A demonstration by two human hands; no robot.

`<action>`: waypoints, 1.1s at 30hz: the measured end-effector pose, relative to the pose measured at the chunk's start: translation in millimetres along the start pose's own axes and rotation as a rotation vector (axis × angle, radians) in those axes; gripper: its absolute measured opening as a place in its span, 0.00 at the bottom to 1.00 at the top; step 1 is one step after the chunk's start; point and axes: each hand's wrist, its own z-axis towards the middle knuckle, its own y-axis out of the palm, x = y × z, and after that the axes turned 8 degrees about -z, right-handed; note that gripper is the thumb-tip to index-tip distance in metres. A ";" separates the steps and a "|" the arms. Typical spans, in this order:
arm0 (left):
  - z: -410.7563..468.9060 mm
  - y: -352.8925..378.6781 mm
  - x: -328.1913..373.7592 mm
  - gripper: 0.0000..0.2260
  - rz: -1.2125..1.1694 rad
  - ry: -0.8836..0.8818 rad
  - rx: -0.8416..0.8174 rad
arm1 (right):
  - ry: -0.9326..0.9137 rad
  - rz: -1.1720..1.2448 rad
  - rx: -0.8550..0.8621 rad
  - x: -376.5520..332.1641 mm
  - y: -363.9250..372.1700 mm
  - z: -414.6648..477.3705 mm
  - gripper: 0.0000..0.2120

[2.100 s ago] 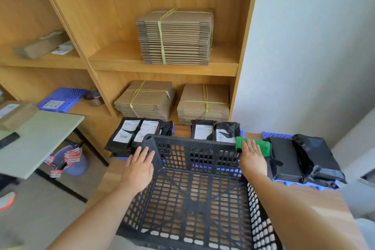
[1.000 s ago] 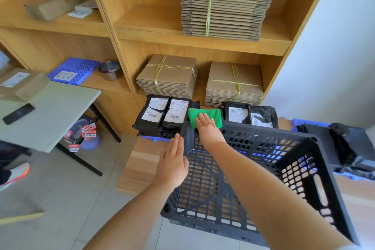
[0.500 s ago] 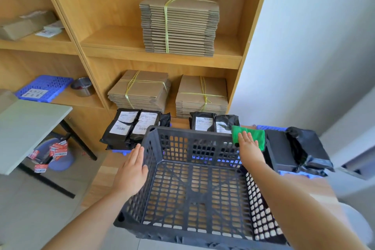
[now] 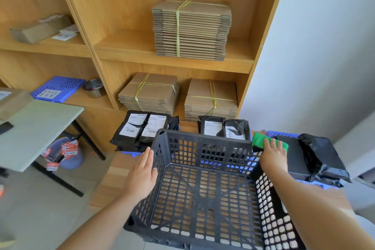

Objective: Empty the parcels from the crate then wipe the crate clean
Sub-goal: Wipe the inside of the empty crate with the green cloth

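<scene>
A black perforated plastic crate (image 4: 205,142) stands on a wooden table, with nothing inside it. My left hand (image 4: 142,176) lies flat with straight fingers against the outside of the crate's left wall. My right hand (image 4: 273,156) presses a green cloth (image 4: 261,140) onto the crate's far right corner rim, fingers straight on top of the cloth. Black parcels with white labels lie beyond the crate: one pile (image 4: 140,128) at the left, another (image 4: 223,128) in the middle, and a larger black pile (image 4: 316,156) at the right.
A wooden shelf unit (image 4: 125,42) behind the table holds bundles of flat cardboard (image 4: 190,30) tied with yellow string. A blue tray (image 4: 58,88) and a metal cup (image 4: 94,88) sit on a lower left shelf. A pale table (image 4: 34,128) stands left, a blue bin (image 4: 71,158) under it.
My right hand slid the green cloth along the crate's far rim to the left corner and back to the right corner. The left hand stayed against the left wall.
</scene>
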 end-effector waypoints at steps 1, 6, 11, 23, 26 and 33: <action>1.3 0.8 -0.9 0.29 -0.021 0.000 -0.003 | -0.007 0.005 -0.002 -7.0 0.3 0.9 0.32; 3.0 1.3 -0.6 0.28 -0.106 0.002 -0.022 | -0.084 0.086 0.000 -72.6 -1.7 -6.3 0.32; 3.8 0.6 -3.7 0.28 -0.158 0.017 -0.025 | -0.192 0.103 0.034 -161.0 -11.6 -18.8 0.35; 7.5 6.8 -13.4 0.32 -0.376 0.044 -0.033 | -0.487 0.174 -0.005 -319.1 -42.3 -44.1 0.39; 7.0 4.8 -11.6 0.29 -0.452 -0.001 -0.062 | -0.597 0.177 -0.054 -335.5 -48.2 -38.9 0.39; 6.8 -8.2 -12.8 0.35 -1.071 -0.330 -0.248 | -0.763 0.085 -0.188 -335.6 -61.4 -33.7 0.40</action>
